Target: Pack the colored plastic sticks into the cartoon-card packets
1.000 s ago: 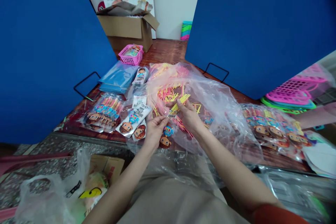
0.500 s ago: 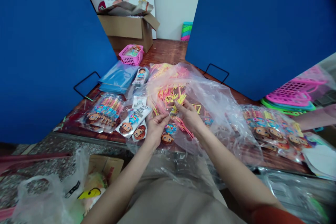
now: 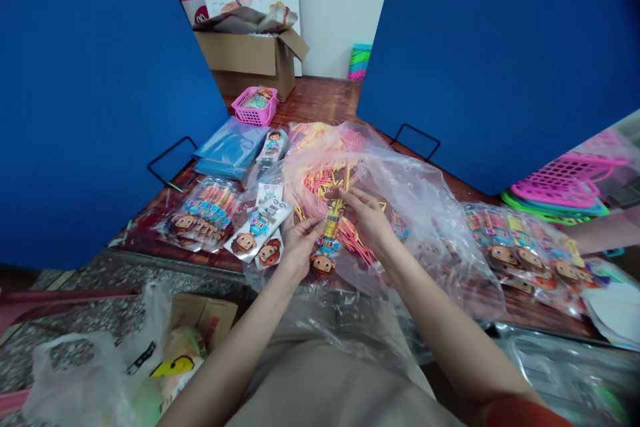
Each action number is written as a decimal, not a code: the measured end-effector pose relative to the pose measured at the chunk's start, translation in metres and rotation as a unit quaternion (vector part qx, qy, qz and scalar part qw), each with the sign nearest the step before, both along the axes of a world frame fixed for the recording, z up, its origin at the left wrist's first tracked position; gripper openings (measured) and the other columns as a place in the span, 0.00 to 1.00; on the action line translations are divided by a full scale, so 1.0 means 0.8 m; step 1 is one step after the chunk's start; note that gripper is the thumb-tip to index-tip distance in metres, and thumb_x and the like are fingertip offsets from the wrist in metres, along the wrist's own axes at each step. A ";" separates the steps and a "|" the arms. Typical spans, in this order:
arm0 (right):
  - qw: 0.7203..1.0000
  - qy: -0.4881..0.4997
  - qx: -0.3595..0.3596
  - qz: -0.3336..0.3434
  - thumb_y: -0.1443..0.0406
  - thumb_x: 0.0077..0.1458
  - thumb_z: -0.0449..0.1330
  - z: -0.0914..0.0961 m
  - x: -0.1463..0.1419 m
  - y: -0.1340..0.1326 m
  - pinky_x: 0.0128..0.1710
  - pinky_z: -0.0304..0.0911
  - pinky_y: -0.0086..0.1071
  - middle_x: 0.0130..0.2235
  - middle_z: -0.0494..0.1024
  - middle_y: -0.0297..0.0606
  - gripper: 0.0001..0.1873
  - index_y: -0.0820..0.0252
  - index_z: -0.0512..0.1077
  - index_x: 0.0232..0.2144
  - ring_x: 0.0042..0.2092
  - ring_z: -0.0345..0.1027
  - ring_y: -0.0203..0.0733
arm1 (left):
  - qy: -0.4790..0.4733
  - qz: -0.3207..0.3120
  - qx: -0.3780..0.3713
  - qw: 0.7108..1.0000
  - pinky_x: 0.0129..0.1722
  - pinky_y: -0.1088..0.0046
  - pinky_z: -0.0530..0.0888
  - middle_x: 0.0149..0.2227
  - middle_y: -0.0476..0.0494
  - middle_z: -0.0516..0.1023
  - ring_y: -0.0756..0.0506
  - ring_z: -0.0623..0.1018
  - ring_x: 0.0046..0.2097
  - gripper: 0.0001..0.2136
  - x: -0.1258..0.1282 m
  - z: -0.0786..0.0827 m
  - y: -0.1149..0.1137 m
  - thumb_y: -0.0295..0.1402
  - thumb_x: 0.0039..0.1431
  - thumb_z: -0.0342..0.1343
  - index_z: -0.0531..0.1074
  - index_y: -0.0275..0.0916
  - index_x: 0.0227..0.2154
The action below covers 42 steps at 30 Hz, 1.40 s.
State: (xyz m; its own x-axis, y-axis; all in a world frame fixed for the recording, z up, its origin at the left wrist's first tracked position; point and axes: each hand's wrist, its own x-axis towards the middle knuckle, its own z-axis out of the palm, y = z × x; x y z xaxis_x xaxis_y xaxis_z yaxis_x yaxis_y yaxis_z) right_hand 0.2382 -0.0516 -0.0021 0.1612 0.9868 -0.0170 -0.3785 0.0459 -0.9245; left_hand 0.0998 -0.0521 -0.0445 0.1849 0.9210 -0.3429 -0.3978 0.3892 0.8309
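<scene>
Clear, crinkly plastic is what I'm dealing with in the head view: a small printed packet (image 3: 328, 245) with yellow sticks showing in its upper part, sitting near the front of the table (image 3: 313, 97), just in front of a heap of loose sticks (image 3: 317, 180). My left grip (image 3: 303, 240) is pinching its left edge. My right grip (image 3: 367, 217) is hovering half-closed by the top end, and I can't tell if it's holding anything. I'm guessing the packet's feather-light, floppy and slippery, and the thin sticks might snap, so I'm favouring a soft pinch on the film over squeezing the middle. My fingers are partly hiding the top end, the big clear bag (image 3: 420, 193) is hazing whatever's under it, and someone's arm (image 3: 593, 237) is running off the right edge.
</scene>
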 end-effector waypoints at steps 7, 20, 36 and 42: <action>0.974 -0.172 0.060 -0.132 0.52 0.49 0.65 0.001 0.036 0.014 0.37 0.65 0.33 0.29 0.78 0.33 0.13 0.55 0.77 0.31 0.32 0.70 0.39 | -0.017 0.005 -0.013 1.000 0.29 0.77 0.70 0.26 0.48 0.79 0.52 0.74 0.27 0.17 -0.010 -0.002 -0.001 0.36 0.33 0.73 0.79 0.36 0.28; 0.972 -0.225 0.060 -0.025 0.54 0.48 0.66 0.004 0.020 0.005 0.29 0.59 0.28 0.24 0.73 0.31 0.15 0.60 0.74 0.24 0.27 0.63 0.34 | 0.005 -0.027 -0.006 1.000 0.24 0.76 0.69 0.26 0.48 0.78 0.51 0.73 0.24 0.18 -0.012 0.008 -0.006 0.39 0.34 0.72 0.77 0.36 0.29; 0.944 -0.305 0.124 0.013 0.56 0.55 0.61 0.011 0.025 -0.021 0.47 0.62 0.37 0.41 0.78 0.36 0.14 0.51 0.76 0.43 0.43 0.69 0.43 | -0.060 -0.036 0.002 0.998 0.28 0.75 0.72 0.26 0.47 0.79 0.51 0.75 0.27 0.16 -0.018 0.014 -0.008 0.38 0.36 0.72 0.78 0.34 0.27; 0.894 -0.410 0.177 -0.013 0.56 0.55 0.62 0.010 0.011 -0.028 0.44 0.62 0.36 0.39 0.77 0.38 0.12 0.53 0.76 0.40 0.39 0.70 0.43 | -0.062 -0.031 0.004 0.998 0.30 0.75 0.73 0.27 0.46 0.80 0.50 0.75 0.28 0.16 -0.017 0.018 -0.008 0.38 0.37 0.72 0.79 0.34 0.28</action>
State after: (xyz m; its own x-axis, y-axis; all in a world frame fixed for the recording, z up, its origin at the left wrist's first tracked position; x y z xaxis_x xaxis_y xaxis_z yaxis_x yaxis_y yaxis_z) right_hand 0.2471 -0.0743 0.0059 -0.0018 0.9025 0.4308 0.4262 0.3904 -0.8160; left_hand 0.0863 -0.0589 -0.0299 0.2816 0.9092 -0.3067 -0.4741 0.4097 0.7793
